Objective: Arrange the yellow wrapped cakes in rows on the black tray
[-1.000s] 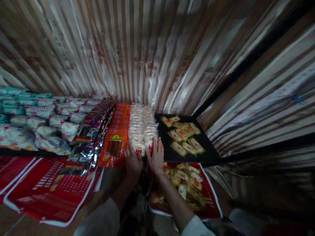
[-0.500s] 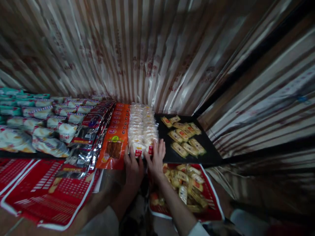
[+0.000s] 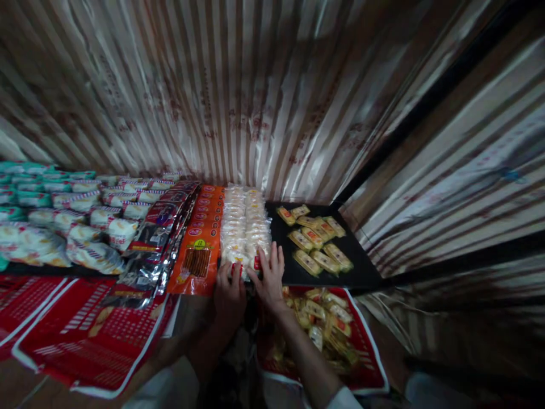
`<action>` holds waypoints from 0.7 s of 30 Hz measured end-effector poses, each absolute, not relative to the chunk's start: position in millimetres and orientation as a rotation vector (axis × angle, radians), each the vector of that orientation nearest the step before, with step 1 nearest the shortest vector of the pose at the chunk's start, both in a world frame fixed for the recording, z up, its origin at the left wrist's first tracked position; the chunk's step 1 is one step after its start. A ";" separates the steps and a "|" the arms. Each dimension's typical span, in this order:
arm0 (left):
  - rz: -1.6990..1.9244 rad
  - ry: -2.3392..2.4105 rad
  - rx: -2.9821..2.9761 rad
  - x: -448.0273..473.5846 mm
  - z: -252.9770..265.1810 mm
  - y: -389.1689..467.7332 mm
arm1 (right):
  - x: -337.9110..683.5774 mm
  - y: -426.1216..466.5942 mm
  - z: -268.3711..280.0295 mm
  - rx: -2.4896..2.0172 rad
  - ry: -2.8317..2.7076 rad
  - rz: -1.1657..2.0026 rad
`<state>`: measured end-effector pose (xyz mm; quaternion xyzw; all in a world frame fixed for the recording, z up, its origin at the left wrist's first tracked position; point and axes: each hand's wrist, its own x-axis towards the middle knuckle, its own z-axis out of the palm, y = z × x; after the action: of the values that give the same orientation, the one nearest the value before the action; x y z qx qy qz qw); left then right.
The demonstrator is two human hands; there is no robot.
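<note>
Two rows of small clear-wrapped white snack packets (image 3: 247, 224) with red labels stand on the black shelf. At the front end of the left row, my left hand (image 3: 230, 291) rests with its fingers bent against the nearest packet. My right hand (image 3: 269, 279) lies at the front of the right row, its fingers spread over the packet and its right edge. Neither hand has visibly lifted anything. Just left of the rows lies an orange snack bag (image 3: 198, 238) with brown sticks pictured on it.
Gold-wrapped packets (image 3: 326, 262) lie on the black shelf (image 3: 361, 267) to the right. Below it, a red basket (image 3: 370, 363) holds more of them. Dark foil bags (image 3: 147, 244) and white bags (image 3: 91, 255) fill the left side, above another red basket (image 3: 93, 335). Striped sheeting hangs behind.
Both hands stay at the front of the white packets. My left hand has drawn slightly lower, its fingers more bent. The view has shifted slightly.
</note>
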<state>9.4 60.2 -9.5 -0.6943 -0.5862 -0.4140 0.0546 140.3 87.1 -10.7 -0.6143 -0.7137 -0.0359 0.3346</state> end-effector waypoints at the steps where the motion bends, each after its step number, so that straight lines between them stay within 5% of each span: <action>1: -1.271 -1.780 -2.110 9.5 -9.8 60.7 | 143.9 84.8 -11.5 -1.594 -1.845 -0.095; 21: -1.321 -1.761 -2.153 -1.6 7.0 73.2 | 169.9 82.7 -8.9 -1.652 -1.729 0.018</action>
<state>-1.6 73.2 7.0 -0.6989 -0.5717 -0.4286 0.0311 169.9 82.7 -8.9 -0.6428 -0.6726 0.0070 0.3665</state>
